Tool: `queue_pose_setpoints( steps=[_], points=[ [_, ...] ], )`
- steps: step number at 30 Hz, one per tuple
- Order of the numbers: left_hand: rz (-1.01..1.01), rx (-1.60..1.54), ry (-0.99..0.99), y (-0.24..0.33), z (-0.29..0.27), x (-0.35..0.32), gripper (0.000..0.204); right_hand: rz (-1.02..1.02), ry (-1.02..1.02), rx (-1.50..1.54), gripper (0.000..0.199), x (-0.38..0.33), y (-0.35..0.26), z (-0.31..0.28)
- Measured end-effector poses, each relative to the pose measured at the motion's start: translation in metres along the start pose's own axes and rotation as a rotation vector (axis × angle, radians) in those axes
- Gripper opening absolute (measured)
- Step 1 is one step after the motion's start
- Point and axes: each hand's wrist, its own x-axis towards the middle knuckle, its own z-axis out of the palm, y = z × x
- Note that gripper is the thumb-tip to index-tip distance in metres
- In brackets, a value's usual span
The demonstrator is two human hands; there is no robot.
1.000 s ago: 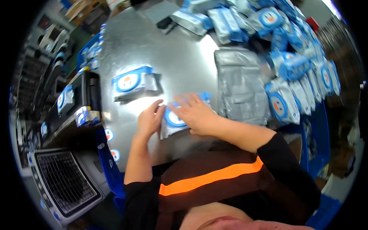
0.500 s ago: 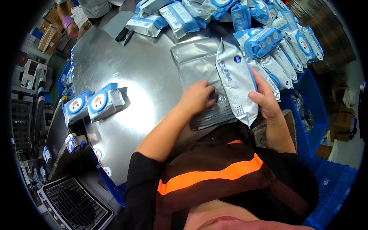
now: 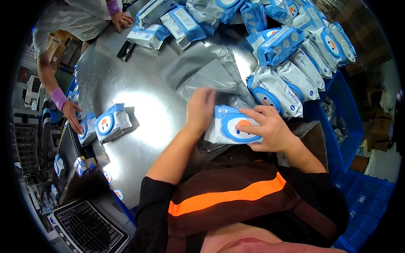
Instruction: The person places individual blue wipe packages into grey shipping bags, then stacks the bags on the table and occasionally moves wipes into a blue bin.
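My right hand (image 3: pixel 270 128) grips a white and blue pack of wet wipes (image 3: pixel 225 127), thumb and fingers spread over its round printed lid label. The pack lies flat at the table's near edge. Close by on its left, my left hand (image 3: pixel 200 107) is slightly blurred, its fingers curled at the near edge of a clear grey plastic bag (image 3: pixel 209 80). That bag is rumpled and stretches away across the metal table (image 3: pixel 147 97). Part of the bag stack under the pack is hidden.
Several wipe packs (image 3: pixel 276 46) are heaped at the far right. Two packs stand at the left, one pack (image 3: pixel 110 124) beside a pack touched by a co-worker's hand (image 3: pixel 71 116). Another hand (image 3: pixel 121 20) rests at the far edge. A blue crate (image 3: pixel 344 122) stands right.
The pack in my right hand has come left and down, now lying label up. The plastic bag has shifted away and crumpled. A co-worker's hands have come in at the left and far edge.
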Motion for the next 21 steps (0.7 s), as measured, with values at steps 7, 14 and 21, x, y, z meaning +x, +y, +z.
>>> queue_pose_setpoints(
  steps=[7, 14, 21],
  points=[
    [0.113, 0.093, -0.086, -0.006, -0.014, 0.004, 0.01, 0.311, 0.085, -0.151, 0.064, 0.008, -0.023, 0.021],
    [0.321, 0.198, 0.266, 0.004, -0.031, -0.012, 0.039, 0.43, 0.187, -0.119, 0.068, 0.031, -0.029, 0.042],
    [0.148, 0.554, -0.124, -0.003, -0.031, -0.013, 0.069, 0.428, 0.308, 0.174, 0.071, 0.039, 0.007, 0.053]
  ],
)
